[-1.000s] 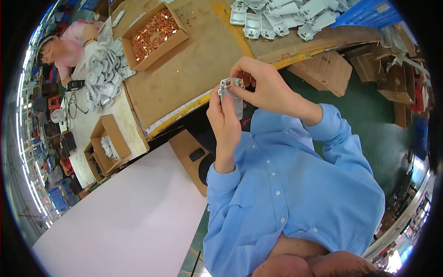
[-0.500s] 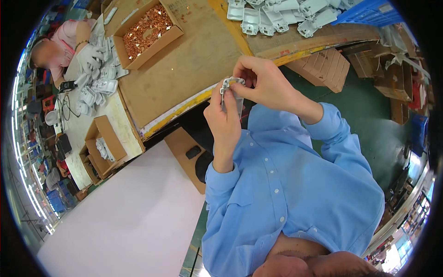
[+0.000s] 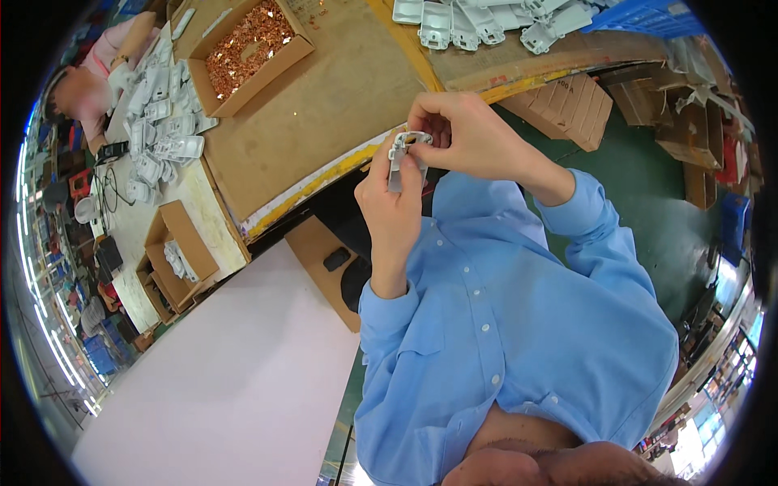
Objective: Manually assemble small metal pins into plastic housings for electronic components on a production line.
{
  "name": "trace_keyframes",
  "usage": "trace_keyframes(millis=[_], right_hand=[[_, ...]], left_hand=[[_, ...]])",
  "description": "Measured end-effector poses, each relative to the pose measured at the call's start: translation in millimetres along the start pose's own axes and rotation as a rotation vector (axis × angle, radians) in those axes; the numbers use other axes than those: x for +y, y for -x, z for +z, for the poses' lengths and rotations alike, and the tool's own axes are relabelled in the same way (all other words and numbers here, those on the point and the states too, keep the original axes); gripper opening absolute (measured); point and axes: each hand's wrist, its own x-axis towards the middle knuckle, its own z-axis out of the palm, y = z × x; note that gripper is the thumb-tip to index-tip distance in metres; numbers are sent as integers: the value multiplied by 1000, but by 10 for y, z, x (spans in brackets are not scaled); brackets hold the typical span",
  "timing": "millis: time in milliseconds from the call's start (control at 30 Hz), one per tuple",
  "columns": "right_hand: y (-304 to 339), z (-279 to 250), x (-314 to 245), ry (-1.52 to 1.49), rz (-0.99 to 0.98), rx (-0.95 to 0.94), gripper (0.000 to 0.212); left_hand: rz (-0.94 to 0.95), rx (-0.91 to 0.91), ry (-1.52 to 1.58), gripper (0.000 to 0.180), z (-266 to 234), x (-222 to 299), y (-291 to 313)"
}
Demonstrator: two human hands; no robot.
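My left hand (image 3: pixel 391 198) is closed around a small white plastic housing (image 3: pixel 395 172), held up just off the near edge of the table. Its thumb lies along the front of the piece. At the housing's upper end, my right hand (image 3: pixel 466 138) makes a pinch, with the thumb at the rim and the other fingers curled. Anything small between those fingertips is hidden. Beyond my hands, an open cardboard box (image 3: pixel 305 50) holds many small copper-coloured parts (image 3: pixel 251 49).
More white housings (image 3: pixel 478 23) lie at the table's far right beside a blue crate (image 3: pixel 648 18). Another heap (image 3: pixel 166 134) covers the left bench, where a co-worker's gloved hand (image 3: pixel 121 77) rests. Cartons (image 3: pixel 559 113) stand on the floor at right; a white panel (image 3: pixel 219 373) fills the lower left.
My right thumb has shifted slightly at the housing's upper end, and a yellowish spot there no longer shows. The co-worker's gloved hand has drawn back to the left from the heap.
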Motion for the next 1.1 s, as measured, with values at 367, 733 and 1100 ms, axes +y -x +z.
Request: trace_keyframes(millis=[367, 733, 1100], right_hand=[[12, -47, -68, 39, -27, -66, 18], [41, 50, -41, 145, -56, -64, 19], [-591, -103, 418, 96, -41, -24, 37]], left_hand=[[33, -42, -58, 27, -22, 33, 70], [-10, -64, -13, 26, -44, 50, 96], [-145, 62, -185, 23, -1096, -301, -180]])
